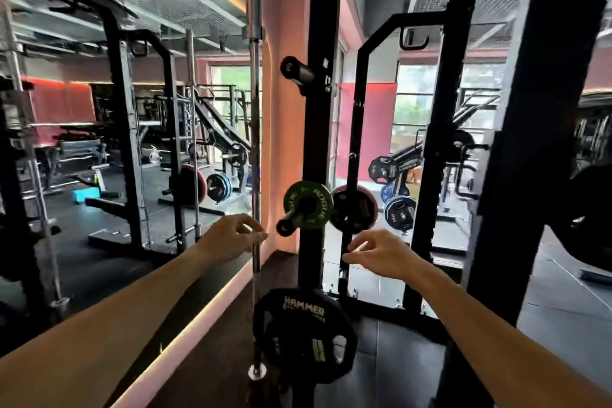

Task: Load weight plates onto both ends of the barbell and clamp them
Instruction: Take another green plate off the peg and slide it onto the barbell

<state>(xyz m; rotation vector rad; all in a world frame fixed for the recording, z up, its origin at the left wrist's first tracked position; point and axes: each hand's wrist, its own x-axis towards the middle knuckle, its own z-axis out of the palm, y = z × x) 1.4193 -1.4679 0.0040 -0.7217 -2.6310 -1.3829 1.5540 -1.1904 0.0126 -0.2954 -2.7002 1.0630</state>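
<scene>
Hands both reach out, empty, fingers loosely curled; green plate (308,204) hangs on its peg at twelve o'clock between them, peg pointing at us; left hand (231,235) sits slightly nearer than right hand (381,253).

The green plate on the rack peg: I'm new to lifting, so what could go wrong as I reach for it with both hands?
Both hands, left and right, are empty and short of the green plate. It sits far back on a long peg, so it may drop suddenly once it clears the end. The upright barbell stands by your left hand; a knock might topple it.
</scene>
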